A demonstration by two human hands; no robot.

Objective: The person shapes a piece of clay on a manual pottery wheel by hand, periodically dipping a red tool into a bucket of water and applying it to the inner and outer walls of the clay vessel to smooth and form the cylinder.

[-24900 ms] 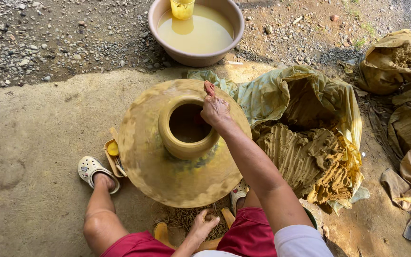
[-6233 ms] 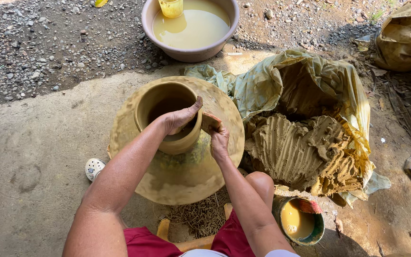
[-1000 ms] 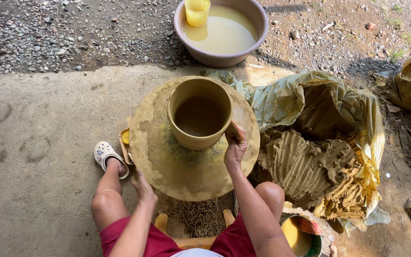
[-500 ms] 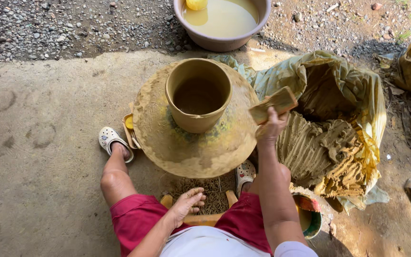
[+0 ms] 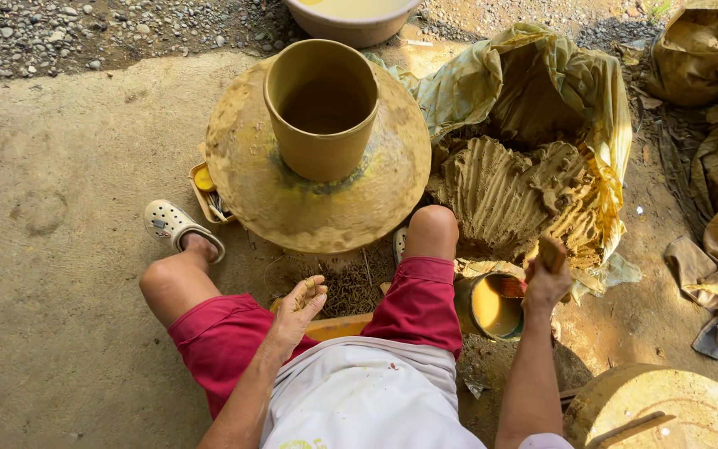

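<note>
Clay-smeared, your right hand (image 5: 547,284) has its fingers clenched on a small wooden paddle (image 5: 552,252), just above the yellow-filled tub (image 5: 493,307); your left hand (image 5: 299,308) lies released between your knees, below the pot (image 5: 322,108).

A: Identify the item in the right hand (image 5: 547,284).

B: A small flat brown tool (image 5: 552,252), apparently wood, coated with clay. It is gripped at its lower end and stands roughly upright above the fist. It sits just above a small round container (image 5: 494,306) holding yellowish liquid, which rests on the ground beside the right knee.

A: State the condition of the left hand (image 5: 299,309).

B: Empty, fingers loosely extended, clay-smeared, resting between the thighs near the wheel's (image 5: 317,199) front edge.

A: Describe the clay pot (image 5: 322,108).

B: A tall, straight-walled cylinder of wet tan clay, open at the top, upright and centred on the round clay-coated wheel. Neither hand touches it.
</note>
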